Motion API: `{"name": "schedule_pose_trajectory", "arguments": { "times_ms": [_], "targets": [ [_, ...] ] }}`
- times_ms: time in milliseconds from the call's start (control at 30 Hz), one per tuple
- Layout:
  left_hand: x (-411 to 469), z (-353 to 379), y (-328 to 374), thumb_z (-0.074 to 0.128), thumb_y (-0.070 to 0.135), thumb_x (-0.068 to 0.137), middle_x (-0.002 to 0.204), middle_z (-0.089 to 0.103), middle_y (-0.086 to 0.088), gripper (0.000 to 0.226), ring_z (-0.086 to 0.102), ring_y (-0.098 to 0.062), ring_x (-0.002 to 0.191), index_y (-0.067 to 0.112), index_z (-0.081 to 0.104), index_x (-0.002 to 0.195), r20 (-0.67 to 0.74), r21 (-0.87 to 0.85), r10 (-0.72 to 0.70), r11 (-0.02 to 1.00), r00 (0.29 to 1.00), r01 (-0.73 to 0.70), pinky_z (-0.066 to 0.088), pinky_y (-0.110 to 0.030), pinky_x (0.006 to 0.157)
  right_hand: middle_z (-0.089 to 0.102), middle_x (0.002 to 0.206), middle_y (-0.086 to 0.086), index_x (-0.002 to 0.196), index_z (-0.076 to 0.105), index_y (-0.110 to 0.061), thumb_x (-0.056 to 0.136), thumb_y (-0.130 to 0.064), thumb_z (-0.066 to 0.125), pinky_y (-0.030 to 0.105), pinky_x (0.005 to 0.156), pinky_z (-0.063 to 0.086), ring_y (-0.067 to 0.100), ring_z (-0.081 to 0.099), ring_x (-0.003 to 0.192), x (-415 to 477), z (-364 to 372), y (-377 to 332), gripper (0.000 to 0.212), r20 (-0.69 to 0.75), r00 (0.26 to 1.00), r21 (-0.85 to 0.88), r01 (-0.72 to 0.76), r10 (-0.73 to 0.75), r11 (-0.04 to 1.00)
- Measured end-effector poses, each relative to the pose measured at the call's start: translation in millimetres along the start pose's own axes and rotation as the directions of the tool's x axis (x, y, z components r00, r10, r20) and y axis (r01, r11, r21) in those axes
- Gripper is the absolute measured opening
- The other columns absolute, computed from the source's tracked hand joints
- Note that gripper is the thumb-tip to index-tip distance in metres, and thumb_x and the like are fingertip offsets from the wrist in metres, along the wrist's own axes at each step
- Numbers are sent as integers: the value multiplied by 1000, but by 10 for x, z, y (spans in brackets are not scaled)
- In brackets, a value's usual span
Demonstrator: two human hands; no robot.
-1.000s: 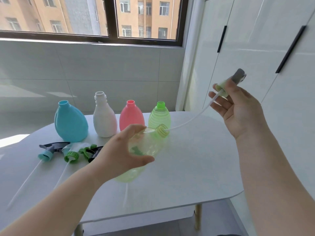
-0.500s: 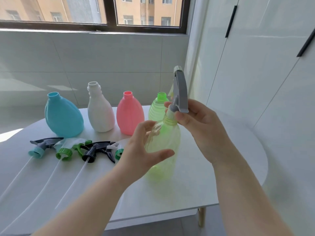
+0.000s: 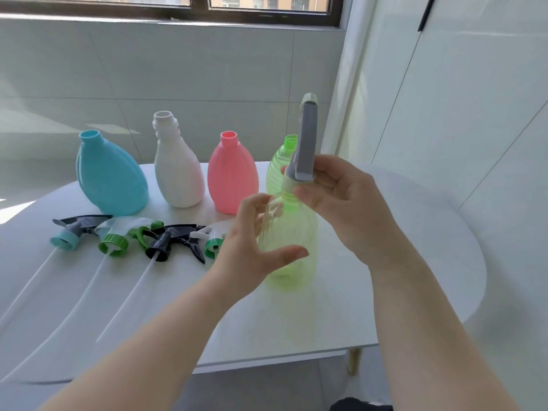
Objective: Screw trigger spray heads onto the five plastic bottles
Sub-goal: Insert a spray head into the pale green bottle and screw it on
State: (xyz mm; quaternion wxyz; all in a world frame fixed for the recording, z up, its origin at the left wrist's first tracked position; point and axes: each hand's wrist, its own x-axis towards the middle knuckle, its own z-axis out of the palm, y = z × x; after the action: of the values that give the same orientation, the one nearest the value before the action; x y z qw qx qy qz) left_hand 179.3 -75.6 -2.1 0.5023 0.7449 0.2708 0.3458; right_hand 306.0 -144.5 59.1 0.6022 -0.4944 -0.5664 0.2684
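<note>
Gripping the translucent green plastic bottle (image 3: 289, 247) around its body, your left hand (image 3: 252, 247) holds it upright above the white table (image 3: 385, 292); your right hand (image 3: 341, 203) pinches the grey trigger spray head (image 3: 307, 143) seated on the bottle's neck.

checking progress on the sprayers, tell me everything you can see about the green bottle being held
The green bottle is clear, pale green ribbed plastic, looks empty, and stands upright on the white table. The left hand cups its side. A grey spray head sits on its neck, gripped at the collar by the right hand.
</note>
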Motion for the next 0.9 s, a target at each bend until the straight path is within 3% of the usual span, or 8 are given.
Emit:
{"name": "schedule_pose_trajectory", "arguments": {
  "times_ms": [133,300,467,633,800,900],
  "targets": [
    [4,-2,14,76,40,46,108,50,23,61,49,-9,116,51,37,92,11,19,-5,1000,1000,5,38,-33,100,68,74,-26,82,58,-36,75,-9,65,10,76,48,-6,63,82,8,42,-16,29,-16,1000,-89,2,-4,996],
    [21,-52,7,77,41,47,114,51,12,62,47,-14,120,50,36,93,74,22,-4,1000,997,3,36,-40,106,54,73,-18,73,43,-33,69,-11,72,6,64,42,-9,56,67,-1,189,55,36,-213,977,-133,4,-32,991],
    [15,-65,0,77,36,52,117,53,11,59,47,-12,120,46,38,96,84,7,17,1000,996,-17,34,-43,108,53,83,-22,82,42,-38,75,-15,67,4,71,41,-13,54,78,-62,298,140,34,-274,960,-139,21,-59,990],
    [20,-62,-23,78,43,46,116,52,15,64,47,-10,120,46,39,97,88,-23,16,1000,996,-14,34,-44,108,58,96,-29,100,51,-41,83,-24,44,3,78,39,-14,54,93,-143,256,152,25,-199,979,-12,50,-52,999],
    [39,-79,-48,75,48,43,114,52,20,61,46,-5,119,53,40,94,98,-29,16,1000,995,-13,35,-40,107,70,77,-22,84,64,-32,73,-18,60,9,71,45,-4,63,81,-100,236,205,18,-300,954,191,76,-16,979],
    [59,-103,-55,76,41,44,111,53,19,63,49,-3,116,45,42,96,127,-51,17,999,992,-11,36,-37,106,67,78,-15,85,60,-31,71,-12,65,9,68,46,-4,62,76,-81,231,222,24,-284,958,249,45,29,967]
  ]
}}
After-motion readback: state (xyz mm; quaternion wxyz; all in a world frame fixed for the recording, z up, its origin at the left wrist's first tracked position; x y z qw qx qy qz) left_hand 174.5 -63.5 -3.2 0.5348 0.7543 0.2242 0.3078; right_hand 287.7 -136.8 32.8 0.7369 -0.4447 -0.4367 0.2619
